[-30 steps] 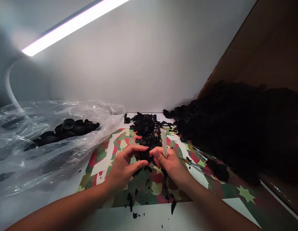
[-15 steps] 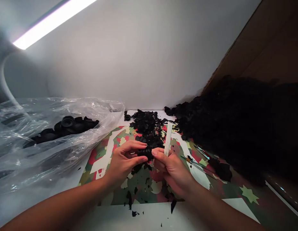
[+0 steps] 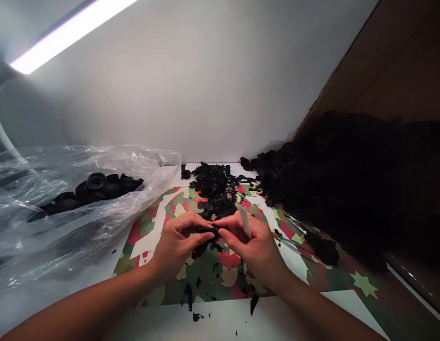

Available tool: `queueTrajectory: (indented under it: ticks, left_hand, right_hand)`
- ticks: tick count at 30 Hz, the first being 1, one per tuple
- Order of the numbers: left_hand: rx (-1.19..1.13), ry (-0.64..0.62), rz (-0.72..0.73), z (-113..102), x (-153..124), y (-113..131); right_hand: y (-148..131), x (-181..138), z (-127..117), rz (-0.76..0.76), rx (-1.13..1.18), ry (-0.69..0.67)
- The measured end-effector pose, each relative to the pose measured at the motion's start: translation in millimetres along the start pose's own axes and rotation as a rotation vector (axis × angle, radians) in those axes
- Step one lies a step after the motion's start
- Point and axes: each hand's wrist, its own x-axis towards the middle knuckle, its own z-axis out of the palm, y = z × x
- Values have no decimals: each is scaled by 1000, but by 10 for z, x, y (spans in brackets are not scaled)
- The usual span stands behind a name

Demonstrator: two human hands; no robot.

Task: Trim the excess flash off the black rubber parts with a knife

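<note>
A small black rubber-looking part [image 3: 214, 229] sits between my two hands above the patterned sheet [image 3: 209, 279]. My left hand [image 3: 179, 239] is closed on its left end, thumb below and fingers above. At its right end, the thumb and forefinger of my right hand [image 3: 253, 241] pinch the part or a bit of its edge. A flat whitish stick [image 3: 244, 220] is tucked in my right hand and juts upward past the fingers; its lower end is hidden. Black scraps [image 3: 214, 182] are heaped just beyond my hands.
A clear plastic bag [image 3: 134, 208] holding black ringed parts [image 3: 96, 181] lies at left. A large dark heap [image 3: 333, 189] fills the right, by a cardboard panel [image 3: 390, 71]. Tweezers-like metal tools [image 3: 294, 242] lie right of my hands. A tube lamp [image 3: 74, 35] hangs upper left.
My right hand has turned, so the fingertips now pinch at the part's right end. The whitish stick has swung from nearly upright to leaning left. My left hand keeps its hold.
</note>
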Motion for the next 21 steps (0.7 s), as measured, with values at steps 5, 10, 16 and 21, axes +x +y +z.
queueTrajectory:
  ticks: [5,10,16,21]
  left_hand:
    - [91,-19,64,3,-27,2]
    - [113,-1,112,38,-43,-26]
    - [131,64,128,14,1,-124]
    - [176,74,137,-106,110,-168]
  right_hand:
    - [-34,-21,18,-214,-145,9]
    - [-20,-34,49,-249,-201,42]
    - [83,106,162,-293,-328,86]
    - [80,316,231,-443,-625,-62]
